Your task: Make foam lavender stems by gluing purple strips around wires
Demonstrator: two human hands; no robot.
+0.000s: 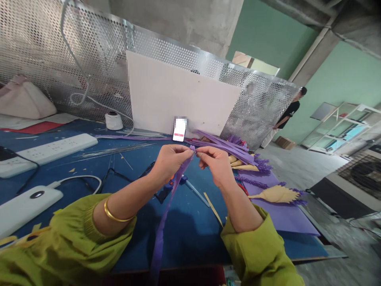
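Note:
My left hand (170, 162) pinches the upper end of a long purple paper strip (165, 216), which hangs down past the table's front edge. At that end the strip is bunched into a small tuft. My right hand (216, 163) is closed beside the tuft, with thumb and fingertips pinched at its right side. Any thin stem between those fingers is too small to make out. Beneath the hands lies a blue glue gun (170, 185), partly hidden by the strip, with a clear glue stick (197, 193) at its right.
A lit phone (179, 130) leans against a white board (178, 91). Thin wires (116, 151), a power strip (74, 143) and a white power bank (29, 206) lie leftward. Wrapped purple flowers (278, 194) and purple paper (294, 222) lie right. A person (287, 115) stands farther back.

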